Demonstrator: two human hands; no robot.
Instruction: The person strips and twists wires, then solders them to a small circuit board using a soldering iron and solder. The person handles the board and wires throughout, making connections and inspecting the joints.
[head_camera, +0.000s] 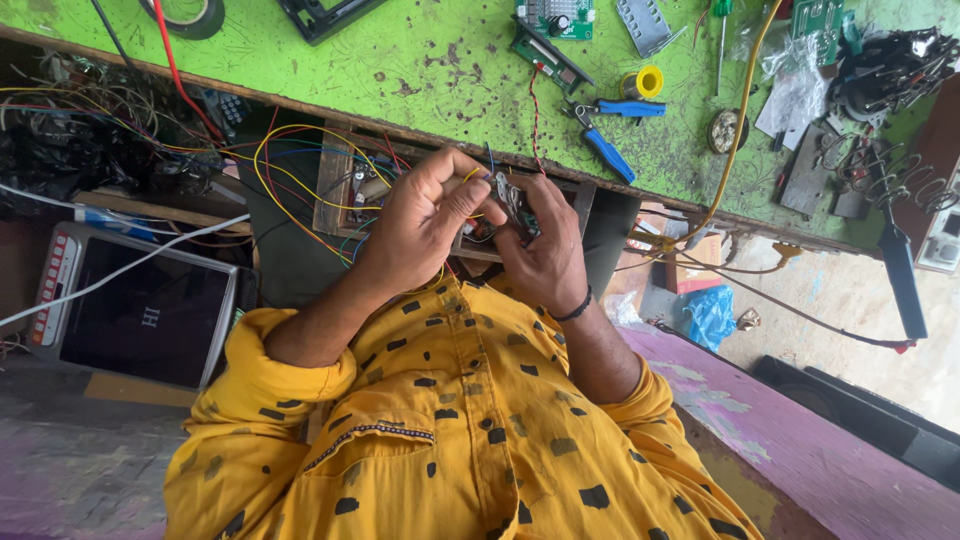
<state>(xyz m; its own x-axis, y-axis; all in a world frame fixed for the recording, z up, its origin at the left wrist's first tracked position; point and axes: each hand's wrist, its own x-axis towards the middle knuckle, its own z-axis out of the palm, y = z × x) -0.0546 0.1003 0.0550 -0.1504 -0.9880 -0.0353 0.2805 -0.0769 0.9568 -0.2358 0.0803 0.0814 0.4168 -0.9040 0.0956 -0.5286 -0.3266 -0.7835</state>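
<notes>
Small circuit board (512, 205) with thin coloured wires sits between the person's two hands, held up in front of the chest and just below the near edge of the green surface (330, 60). The right hand (545, 255) cradles the board from beneath and behind, its fingers curled closed around it, so the board lies against that palm, its long axis running roughly up and away from the body. The left hand (420, 225) is immediately beside it, touching or almost touching, with thumb and forefinger pinched shut on what looks like a fine wire end; the view is crowded there, so which strand is pinched cannot be told. The board thus lies just to the right of the left fingertips, and the left hand is the one working on it while the right holds it. Loose yellow, red and blue wires (300, 170) loop away to the left, over a wooden frame under the surface's edge. On the surface beyond lie blue-handled pliers (610, 130), a yellow spool (645, 82) and a green board (555, 18), all well apart from the hands.
</notes>
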